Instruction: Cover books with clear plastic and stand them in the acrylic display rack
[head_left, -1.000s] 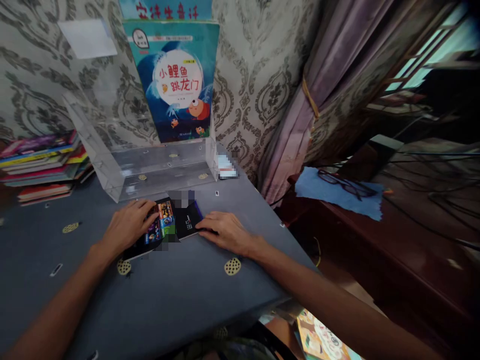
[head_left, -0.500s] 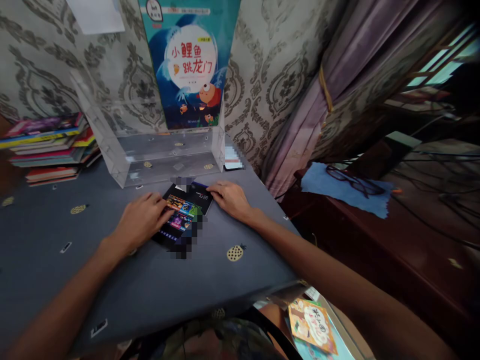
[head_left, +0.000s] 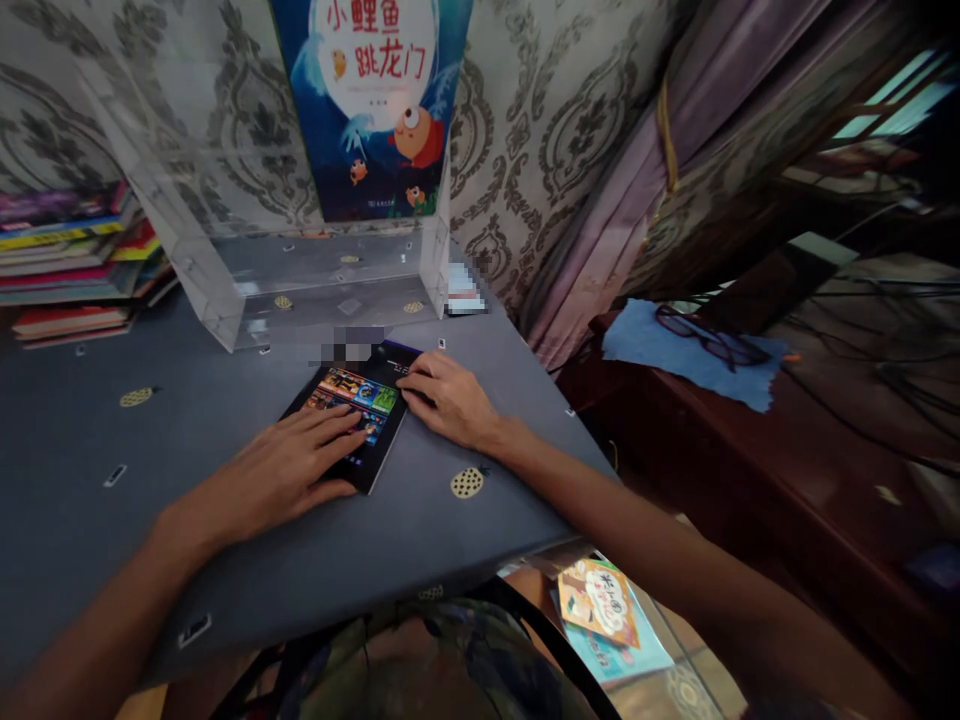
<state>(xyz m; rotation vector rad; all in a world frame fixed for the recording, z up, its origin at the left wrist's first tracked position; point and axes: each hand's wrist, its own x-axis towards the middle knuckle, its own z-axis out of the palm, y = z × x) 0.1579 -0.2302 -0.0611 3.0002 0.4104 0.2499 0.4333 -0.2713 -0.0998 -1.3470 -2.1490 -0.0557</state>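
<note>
A thin book (head_left: 384, 402) with a black cover and rows of small colourful pictures lies flat on the grey tablecloth. My left hand (head_left: 296, 460) rests on its lower left part, fingers stretched across the cover and hiding some pictures. At the book's right edge is my right hand (head_left: 450, 402), its thumb and fingertips drawn together on that edge. Behind the book stands a clear plastic rack (head_left: 330, 285). A blue picture book (head_left: 375, 180) with orange fish leans upright at the back of the rack.
A stack of books (head_left: 67, 250) sits at the left by the patterned wall. To the right, glasses (head_left: 712, 335) lie on a blue cloth (head_left: 637, 345) on a dark red surface (head_left: 750, 490), near several cables. More books (head_left: 600, 610) are below the table's front edge.
My left hand has slid lower and spread flat over the book's cover. My right hand has shifted slightly down along the right edge. The view has tilted downward a little.
</note>
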